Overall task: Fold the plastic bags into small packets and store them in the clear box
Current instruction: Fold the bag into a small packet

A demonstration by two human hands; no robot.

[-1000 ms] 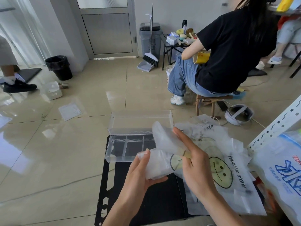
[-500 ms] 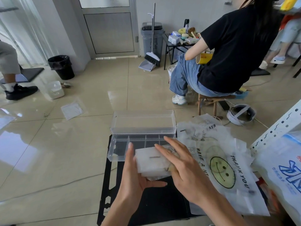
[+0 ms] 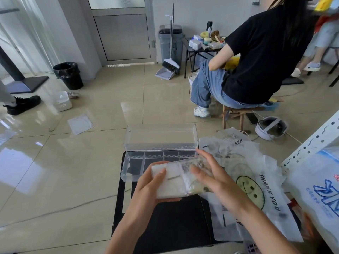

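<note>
A folded plastic bag (image 3: 170,182) is held above the black counter (image 3: 176,220), just in front of the clear box (image 3: 132,167). It is gripped from below and at its near-left edge by the left hand (image 3: 146,191), whose thumb lies on the top face. The right hand (image 3: 214,178) is laid flat over the packet's right half, fingers extended, pressing it down rather than closed round it. The bag has been brought to a compact rectangle, though its right end is seen to be looser and more crumpled (a last fold or a firm press is probably wanted there).

The clear box stands open on the far edge of the counter, its lid (image 3: 161,136) tipped back and upright, and its interior is divided into compartments. A small pale scrap seems to lie in the leftmost compartment, but whether it is a stored packet cannot be told; the other compartments appear empty.

To the right, a heap of unfolded bags (image 3: 253,173) printed with a smiley face and "THANK YOU" is spread across the counter's right side, touching the box's right end.

The task is judged to be at an early stage: one packet is nearly finished and not yet placed, and the heap is left to be folded and stored.
</note>
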